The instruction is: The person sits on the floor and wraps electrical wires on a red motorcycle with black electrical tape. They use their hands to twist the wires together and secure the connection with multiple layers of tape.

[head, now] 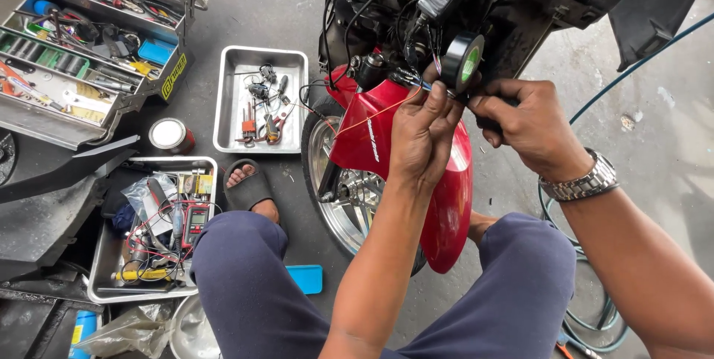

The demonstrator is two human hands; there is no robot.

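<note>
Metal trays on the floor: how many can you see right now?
2. One steel tray lies beside the front wheel, holding small parts. A second tray sits nearer, by the person's left knee, filled with wires and a meter. Others could be out of frame.

Black tape roll (pixel 462 62) upright, on edge, hanging at thin wires (pixel 416 85), above red fender (pixel 454 180).

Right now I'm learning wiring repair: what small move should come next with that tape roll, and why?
Probably carry the black tape roll another turn around the wires. The left hand pinches the bundle above the red fender, the right hand holds the roll close by, and loose wire strands show beside it.
</note>
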